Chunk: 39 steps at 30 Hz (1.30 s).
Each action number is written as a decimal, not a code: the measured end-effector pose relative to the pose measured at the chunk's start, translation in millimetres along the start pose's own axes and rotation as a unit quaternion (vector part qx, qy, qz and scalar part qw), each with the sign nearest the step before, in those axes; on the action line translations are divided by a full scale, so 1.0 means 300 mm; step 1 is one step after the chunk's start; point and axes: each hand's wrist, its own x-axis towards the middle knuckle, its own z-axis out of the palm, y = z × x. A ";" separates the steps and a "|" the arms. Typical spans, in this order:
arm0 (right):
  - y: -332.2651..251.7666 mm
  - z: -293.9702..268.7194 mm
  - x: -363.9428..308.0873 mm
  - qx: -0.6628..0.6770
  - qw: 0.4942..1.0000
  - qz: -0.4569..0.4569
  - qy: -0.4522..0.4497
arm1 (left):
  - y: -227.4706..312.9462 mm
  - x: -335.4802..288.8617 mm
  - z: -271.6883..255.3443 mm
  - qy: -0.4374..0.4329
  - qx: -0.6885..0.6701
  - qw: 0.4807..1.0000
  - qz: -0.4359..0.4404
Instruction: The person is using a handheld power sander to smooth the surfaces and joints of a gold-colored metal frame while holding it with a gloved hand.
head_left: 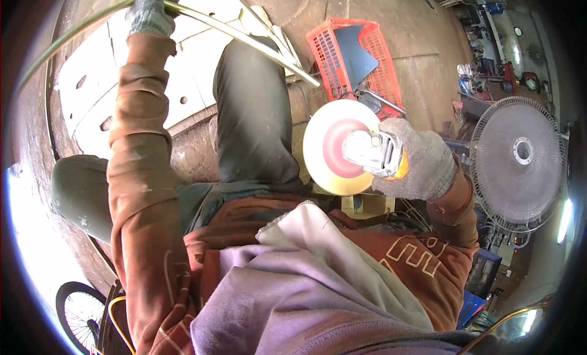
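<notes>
My right hand (419,159), in a grey work glove, is wrapped round an angle grinder (373,153) with a silver head and a yellow body. Its large round disc (321,148), pale with a pinkish middle, faces up toward me. At the top left edge my left hand (150,16), gloved too, is closed round a thin metal tube (235,34). The fingertips there are cut off by the picture's edge. A curved greenish rod (76,26) runs out from the same hand to the left.
A red plastic crate (333,55) holding a blue sheet (356,52) stands beyond the grinder. A large round fan (520,150) is close by my right arm. Pale panels with holes (85,113) lie under my left arm. A bicycle wheel (79,312) shows at lower left.
</notes>
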 end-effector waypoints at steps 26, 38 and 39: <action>-0.018 0.006 0.056 -0.028 0.997 -0.060 0.033 | 0.233 -0.051 -0.034 0.001 0.022 0.995 0.094; 0.010 0.006 0.156 0.026 0.998 -0.056 0.012 | 0.165 0.177 -0.142 -0.069 -0.019 0.997 0.013; 0.007 0.005 0.162 0.032 0.997 -0.061 0.018 | 0.158 0.177 -0.131 -0.040 -0.028 0.999 0.004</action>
